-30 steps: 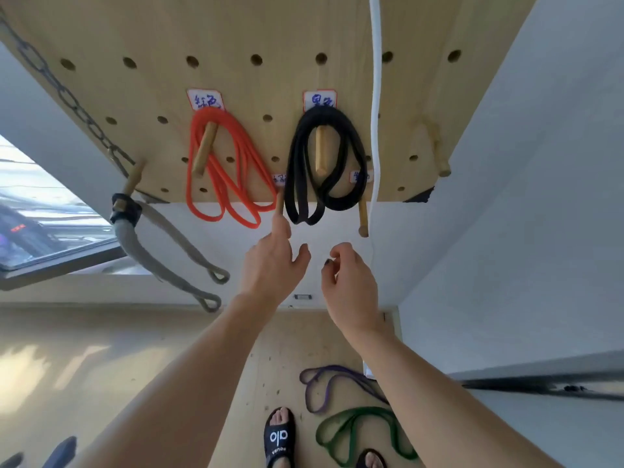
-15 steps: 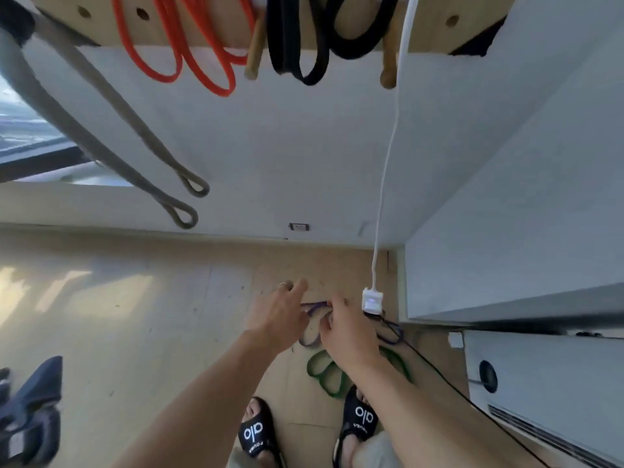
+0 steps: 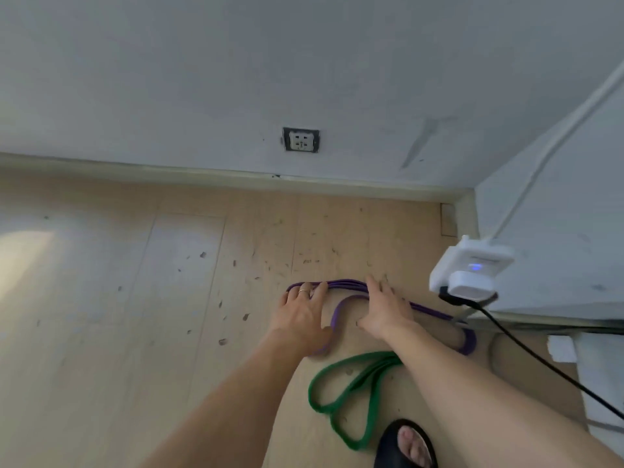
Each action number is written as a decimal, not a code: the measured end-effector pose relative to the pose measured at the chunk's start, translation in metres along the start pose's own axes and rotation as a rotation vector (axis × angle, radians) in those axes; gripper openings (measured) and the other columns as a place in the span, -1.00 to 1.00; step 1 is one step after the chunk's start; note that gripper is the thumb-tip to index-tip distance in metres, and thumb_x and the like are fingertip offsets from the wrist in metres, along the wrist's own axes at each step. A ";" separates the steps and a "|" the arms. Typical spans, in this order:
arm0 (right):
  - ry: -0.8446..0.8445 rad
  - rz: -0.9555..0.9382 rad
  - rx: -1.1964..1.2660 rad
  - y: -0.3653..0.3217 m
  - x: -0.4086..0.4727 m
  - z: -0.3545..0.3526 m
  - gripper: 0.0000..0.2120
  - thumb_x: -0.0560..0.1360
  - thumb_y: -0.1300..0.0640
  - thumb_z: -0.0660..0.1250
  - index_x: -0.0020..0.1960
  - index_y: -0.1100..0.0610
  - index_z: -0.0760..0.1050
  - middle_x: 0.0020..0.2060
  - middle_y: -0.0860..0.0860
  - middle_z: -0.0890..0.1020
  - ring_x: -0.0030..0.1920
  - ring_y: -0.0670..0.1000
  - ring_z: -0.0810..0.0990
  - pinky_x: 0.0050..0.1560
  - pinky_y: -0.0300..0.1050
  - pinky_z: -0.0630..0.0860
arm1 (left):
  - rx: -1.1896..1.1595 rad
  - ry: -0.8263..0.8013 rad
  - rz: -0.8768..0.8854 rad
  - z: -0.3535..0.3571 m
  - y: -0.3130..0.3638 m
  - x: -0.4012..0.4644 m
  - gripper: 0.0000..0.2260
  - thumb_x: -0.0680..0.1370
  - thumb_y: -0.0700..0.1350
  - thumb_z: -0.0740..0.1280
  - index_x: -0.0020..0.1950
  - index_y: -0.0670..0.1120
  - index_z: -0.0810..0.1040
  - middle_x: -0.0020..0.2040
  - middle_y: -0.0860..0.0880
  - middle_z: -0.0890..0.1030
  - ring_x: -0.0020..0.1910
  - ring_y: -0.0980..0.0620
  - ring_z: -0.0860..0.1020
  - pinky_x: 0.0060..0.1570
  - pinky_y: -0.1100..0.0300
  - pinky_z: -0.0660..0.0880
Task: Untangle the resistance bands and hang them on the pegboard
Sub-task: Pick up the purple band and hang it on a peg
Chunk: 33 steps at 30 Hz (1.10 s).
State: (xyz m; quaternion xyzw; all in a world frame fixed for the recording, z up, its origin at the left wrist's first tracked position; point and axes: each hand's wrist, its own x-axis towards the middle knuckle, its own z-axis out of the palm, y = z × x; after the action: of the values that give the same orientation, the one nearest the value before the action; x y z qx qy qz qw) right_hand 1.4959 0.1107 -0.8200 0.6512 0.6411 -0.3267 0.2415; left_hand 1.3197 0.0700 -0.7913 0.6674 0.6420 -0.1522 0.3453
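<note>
**Both hands down on the purple band, near the floor's right corner**

The purple band [image 3: 344, 284] lies in loose folds on the wooden floor [image 3: 135, 298], close to the corner where the back wall [image 3: 304, 62] meets the right-hand wall. Several of its strands run side by side along the far side of the hands, one loop curls back between the two wrists, and another end bends round by the right wall.

The left hand [image 3: 300, 314] lies palm-down with its fingers extended over the left end of the bundled strands; a ring shows on one finger. The right hand [image 3: 385, 310] is likewise flat, fingers spread and reaching forward across the strands. Whether any fingertip hooks under the band is hard to tell from above; both hands seem to rest on it rather than grip it.

The green band [image 3: 351, 393] lies on the floor nearer the person, partly beneath the right forearm, its loops separate from the purple one as far as can be seen. A foot in a black slipper [image 3: 405, 444] stands just beside its near end.

A wall socket [image 3: 301, 140] sits low on the back wall. A white adapter [image 3: 469, 268] with a small blue light hangs by the right wall, a black cable [image 3: 540, 359] trailing from it.
</note>
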 end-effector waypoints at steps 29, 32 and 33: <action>0.450 -0.526 0.170 -0.135 -0.258 -0.256 -0.68 0.49 0.19 0.31 0.21 0.15 0.34 0.10 0.06 0.55 0.12 0.13 0.50 -0.10 0.01 0.44 | -0.111 0.376 0.167 -0.300 0.019 -0.203 -0.71 0.53 0.03 0.39 0.20 0.01 0.45 0.08 0.04 0.51 0.10 -0.03 0.49 -0.01 0.10 0.46; 0.519 -0.582 0.187 -0.155 -0.341 -0.332 -0.70 0.49 0.16 0.32 0.18 0.13 0.33 0.02 -0.01 0.51 0.08 0.05 0.44 -0.09 -0.04 0.42 | -0.136 0.356 0.206 -0.391 0.031 -0.274 -0.82 0.54 0.01 0.39 0.10 0.03 0.51 -0.01 0.08 0.51 -0.03 0.02 0.52 -0.08 0.14 0.47; 0.543 -0.591 0.197 -0.160 -0.368 -0.357 -0.72 0.50 0.16 0.33 0.15 0.11 0.32 -0.04 -0.05 0.47 0.03 0.02 0.43 -0.11 -0.06 0.42 | -0.153 0.333 0.215 -0.420 0.036 -0.297 -0.86 0.54 0.01 0.40 0.04 0.05 0.50 -0.08 0.09 0.53 -0.10 0.03 0.54 -0.10 0.14 0.48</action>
State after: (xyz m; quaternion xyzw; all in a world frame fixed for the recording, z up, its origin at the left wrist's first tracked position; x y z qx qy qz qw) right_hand 1.3911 0.1333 -0.2937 0.5217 0.8064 -0.2582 -0.1042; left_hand 1.2146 0.1246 -0.2899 0.7199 0.6249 0.0473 0.2983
